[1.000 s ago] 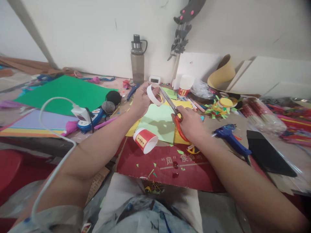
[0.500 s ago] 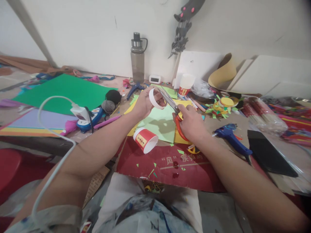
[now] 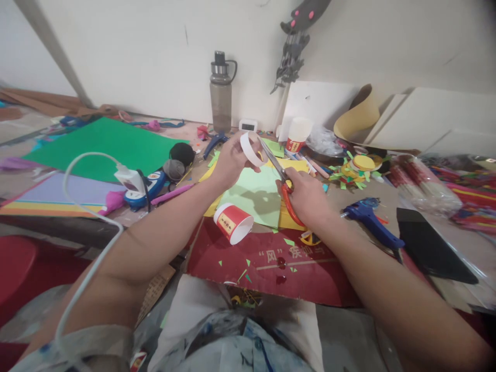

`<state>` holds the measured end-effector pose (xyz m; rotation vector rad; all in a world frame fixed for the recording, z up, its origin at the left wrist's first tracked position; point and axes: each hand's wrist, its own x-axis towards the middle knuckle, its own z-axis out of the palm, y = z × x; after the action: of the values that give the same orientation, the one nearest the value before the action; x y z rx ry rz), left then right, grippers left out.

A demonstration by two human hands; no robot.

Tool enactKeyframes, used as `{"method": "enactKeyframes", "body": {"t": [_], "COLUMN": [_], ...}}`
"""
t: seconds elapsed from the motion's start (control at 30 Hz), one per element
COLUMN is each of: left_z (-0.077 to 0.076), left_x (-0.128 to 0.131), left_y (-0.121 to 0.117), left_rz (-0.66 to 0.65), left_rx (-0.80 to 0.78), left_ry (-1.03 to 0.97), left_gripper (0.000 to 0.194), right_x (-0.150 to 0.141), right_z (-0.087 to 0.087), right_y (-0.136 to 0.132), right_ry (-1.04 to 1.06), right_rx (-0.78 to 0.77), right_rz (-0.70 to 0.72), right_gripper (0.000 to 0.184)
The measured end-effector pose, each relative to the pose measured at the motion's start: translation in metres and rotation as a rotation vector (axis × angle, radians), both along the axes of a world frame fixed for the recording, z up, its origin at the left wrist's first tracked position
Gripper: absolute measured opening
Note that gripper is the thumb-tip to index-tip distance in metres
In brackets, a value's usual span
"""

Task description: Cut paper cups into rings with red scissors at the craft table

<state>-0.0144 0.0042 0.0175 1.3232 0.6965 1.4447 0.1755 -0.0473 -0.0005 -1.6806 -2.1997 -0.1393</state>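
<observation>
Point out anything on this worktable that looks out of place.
A red paper cup lies tipped on its side rather than standing on its base. Green paper scraps lie strewn over the red board, like uncleared offcuts.

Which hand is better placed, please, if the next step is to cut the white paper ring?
Probably the right hand: it holds the scissors, with the blades pointing toward the paper ring, while the left hand holds the ring.
</observation>
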Motion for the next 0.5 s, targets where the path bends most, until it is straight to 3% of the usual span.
{"method": "enactKeyframes", "body": {"t": [0.1, 0.27, 0.5], "left_z": [-0.0023, -0.0099, -0.0039], "left_x": [-0.0016, 0.0007, 0.0035], "left_y": [0.0012, 0.0031, -0.0008], "left_rz": [0.043, -0.053, -0.104], "left_rx": [0.039, 0.027, -0.007], "left_ry": [0.021, 0.034, -0.004], "left_gripper": [0.033, 0.045, 0.039], "right_x": [-0.0007, -0.0002, 0.0018], "right_z": [-0.0009, -0.0009, -0.0020], "right_y": [-0.0002, -0.0015, -0.0011], "right_ry": [0.006, -0.002, 0.008], "right_rx": [0.010, 0.005, 0.037], "right_rz": [0.010, -0.013, -0.010], "right_gripper": [0.036, 0.037, 0.033]}}
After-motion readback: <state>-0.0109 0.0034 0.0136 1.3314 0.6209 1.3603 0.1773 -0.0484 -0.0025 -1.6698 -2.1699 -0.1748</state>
